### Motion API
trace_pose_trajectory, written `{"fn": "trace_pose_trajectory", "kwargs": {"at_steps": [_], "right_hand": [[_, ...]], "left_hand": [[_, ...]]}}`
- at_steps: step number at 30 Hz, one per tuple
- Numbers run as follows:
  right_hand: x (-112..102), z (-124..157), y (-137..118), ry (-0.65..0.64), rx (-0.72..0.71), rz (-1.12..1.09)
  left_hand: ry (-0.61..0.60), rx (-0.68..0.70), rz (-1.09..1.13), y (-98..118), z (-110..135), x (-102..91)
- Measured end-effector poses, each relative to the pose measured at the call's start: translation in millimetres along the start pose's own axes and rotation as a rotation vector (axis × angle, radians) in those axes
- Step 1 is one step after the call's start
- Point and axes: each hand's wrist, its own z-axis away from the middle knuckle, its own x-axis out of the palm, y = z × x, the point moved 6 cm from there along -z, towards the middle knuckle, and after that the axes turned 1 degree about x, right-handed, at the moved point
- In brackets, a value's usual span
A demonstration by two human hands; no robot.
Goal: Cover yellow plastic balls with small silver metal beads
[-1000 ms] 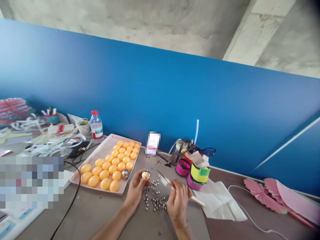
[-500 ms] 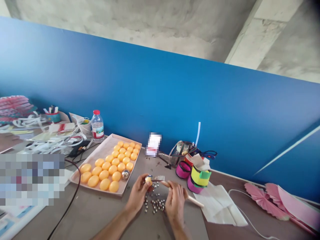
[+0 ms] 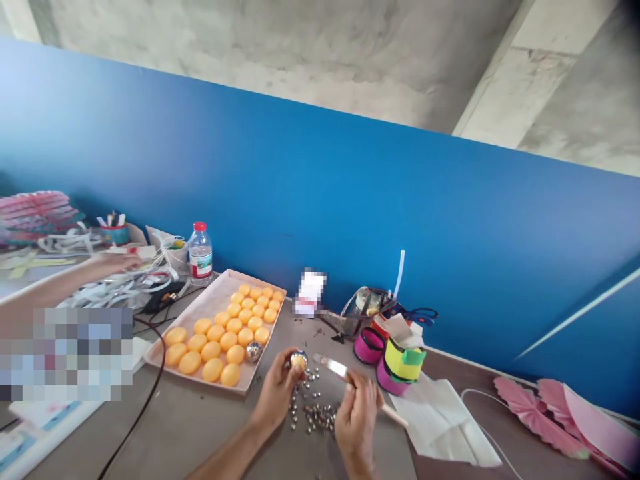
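Note:
My left hand (image 3: 275, 388) is closed around an orange ball (image 3: 299, 361), gripping it from below and the left. Shiny silver material shows on the ball's upper part. A flat, shiny metal blade (image 3: 333, 365), like a spatula, points left from my right hand (image 3: 357, 407), whose fingers are wrapped around it. The blade's tip is apart from the ball. Beyond the right hand a pale wooden stick (image 3: 396, 413) shows; I cannot tell whether it is the blade's handle. Small silver beads (image 3: 320, 417) lie scattered on the table between my hands.
A shallow tray (image 3: 200, 313) of orange balls stands left, with one silver ball (image 3: 254, 351) inside. A bottle (image 3: 201, 253) stands behind it. Pink and yellow containers (image 3: 400, 363) and white paper (image 3: 447, 420) are right. Another person's arm (image 3: 75, 277) reaches in from the left.
The blade has drawn back from the ball toward the right and now shows its flat face. More of the ball is visible. Another person's arm has appeared at the left.

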Motion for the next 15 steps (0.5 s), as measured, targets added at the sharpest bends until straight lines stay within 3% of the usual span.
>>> {"fn": "trace_pose_trajectory", "kwargs": {"at_steps": [3,8,12,15], "right_hand": [[4.4,0.5,-2.5,-0.071,-0.046,-0.014],[-3.5,-1.5,1.3,0.049,0.029,0.011],[4.6,-1.3,-4.9,-0.068,-0.052,-0.002],[-0.1,-2.5,-2.8,0.008,0.004,0.004]], "left_hand": [[0.009,0.004,0.026,-3.3,-4.7,-3.7],[0.022,0.023,0.034,-4.0,-5.3,-5.7],[-0.002,0.013,0.03,-6.0,-4.8,-3.7],[0.022,0.012,0.072,-7.5,-6.0,-5.9]]}}
